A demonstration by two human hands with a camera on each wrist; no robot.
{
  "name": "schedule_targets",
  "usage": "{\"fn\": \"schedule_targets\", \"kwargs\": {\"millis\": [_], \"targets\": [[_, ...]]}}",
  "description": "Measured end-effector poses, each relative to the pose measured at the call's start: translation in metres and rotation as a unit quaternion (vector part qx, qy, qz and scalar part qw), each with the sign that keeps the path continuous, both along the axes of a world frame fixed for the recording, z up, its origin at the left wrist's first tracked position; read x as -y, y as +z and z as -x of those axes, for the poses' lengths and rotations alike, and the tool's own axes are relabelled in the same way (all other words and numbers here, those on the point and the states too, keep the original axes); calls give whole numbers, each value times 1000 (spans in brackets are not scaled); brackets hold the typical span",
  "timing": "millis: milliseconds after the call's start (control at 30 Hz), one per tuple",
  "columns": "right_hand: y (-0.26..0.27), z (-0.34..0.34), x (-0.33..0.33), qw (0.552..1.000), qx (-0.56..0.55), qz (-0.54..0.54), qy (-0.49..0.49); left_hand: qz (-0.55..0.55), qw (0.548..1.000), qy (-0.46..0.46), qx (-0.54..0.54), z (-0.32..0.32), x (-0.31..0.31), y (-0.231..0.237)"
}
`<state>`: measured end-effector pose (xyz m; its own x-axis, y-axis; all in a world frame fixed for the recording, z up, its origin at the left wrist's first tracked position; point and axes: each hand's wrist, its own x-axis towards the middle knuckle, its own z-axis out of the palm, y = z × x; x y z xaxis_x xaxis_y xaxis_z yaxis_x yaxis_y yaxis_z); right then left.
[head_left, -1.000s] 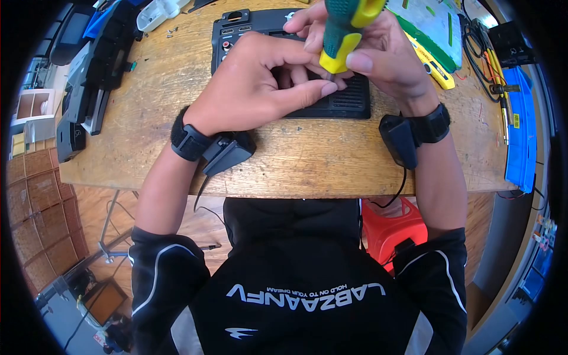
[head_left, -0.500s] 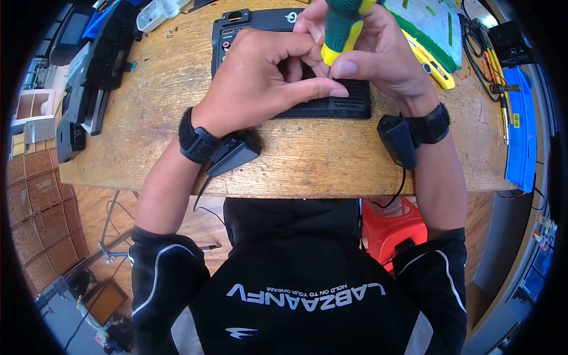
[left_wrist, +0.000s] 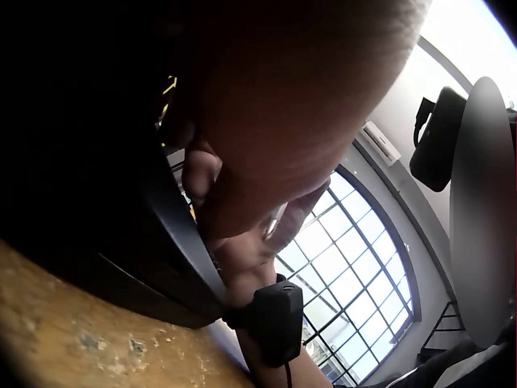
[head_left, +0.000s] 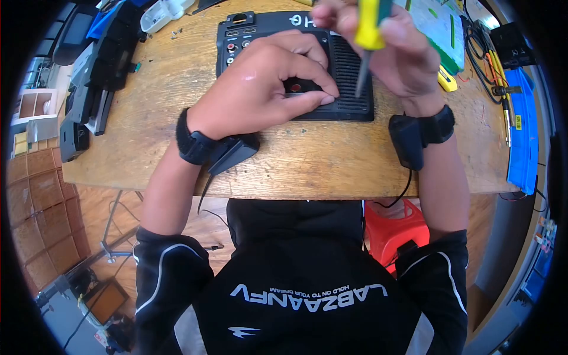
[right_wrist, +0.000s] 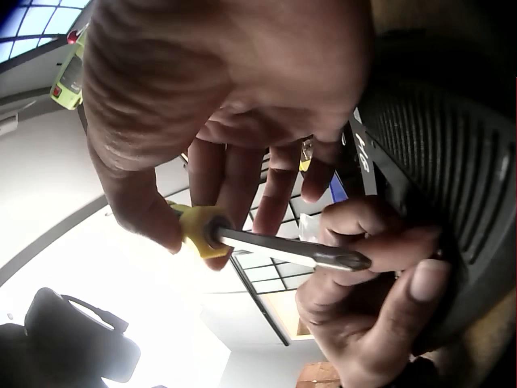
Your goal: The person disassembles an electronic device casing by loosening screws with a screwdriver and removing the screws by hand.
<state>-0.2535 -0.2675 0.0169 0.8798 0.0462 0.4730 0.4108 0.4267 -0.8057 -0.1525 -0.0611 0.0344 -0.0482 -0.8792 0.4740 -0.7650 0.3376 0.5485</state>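
My right hand [head_left: 408, 62] grips a Phillips screwdriver [head_left: 369, 29] by its yellow and green handle. In the right wrist view the shaft of the screwdriver [right_wrist: 283, 248] points toward my left fingers, its cross tip bare. A black device panel [head_left: 350, 59] with slotted vents, round sockets and a red spot lies flat on the bench. Over its near part arches my left hand [head_left: 254, 89], thumb and index fingertips brought together close to the vents [right_wrist: 452, 153]. I cannot tell what, if anything, sits between those fingertips.
Wooden bench [head_left: 278, 160] spans the front. Black device housings [head_left: 106, 59] stand at the left, near a white tray [head_left: 163, 16] and loose screws. At the right lie a yellow cutter [head_left: 447, 80], cables and a blue bin [head_left: 523, 136]. A red stool [head_left: 393, 231] stands below.
The screwdriver has lifted away from my left fingertips and moved right, so its shaft now shows. My left hand stays at the panel, its fingers shifted slightly. The view has shifted a little.
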Motion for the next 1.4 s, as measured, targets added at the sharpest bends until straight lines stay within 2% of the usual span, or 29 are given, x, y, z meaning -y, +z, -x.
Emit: {"fn": "schedule_targets", "kwargs": {"millis": [33, 100, 333, 533, 700, 800, 933, 1100, 1200, 1400], "targets": [[-5, 4, -3, 997, 26, -48, -62, -38, 999, -7, -18, 0, -2, 3], [-4, -1, 6, 991, 71, -108, -27, -36, 999, -6, -23, 1, -1, 1], [-3, 5, 2, 986, 5, -120, -116, -55, 998, 35, 21, 8, -1, 2], [1, 7, 0, 986, 18, -142, -81, -33, 997, 51, 50, 11, -1, 1], [-9, 5, 5, 985, 10, -134, -106, -29, 996, 56, 58, 13, 1, -1], [-8, 3, 7, 986, 17, -135, -96, -64, 995, 72, 36, 13, 0, 2], [-12, 2, 6, 982, 3, -171, -80, -65, 997, 28, -10, 9, -4, 1], [-1, 8, 0, 984, -2, -157, -81, -23, 999, -19, -42, 3, -2, -5], [-2, 8, 1, 984, -10, -149, -92, -35, 998, 3, -58, 8, 0, -2], [-6, 8, 1, 985, -8, -150, -90, -51, 998, 43, -12, 12, 0, 1]]}}
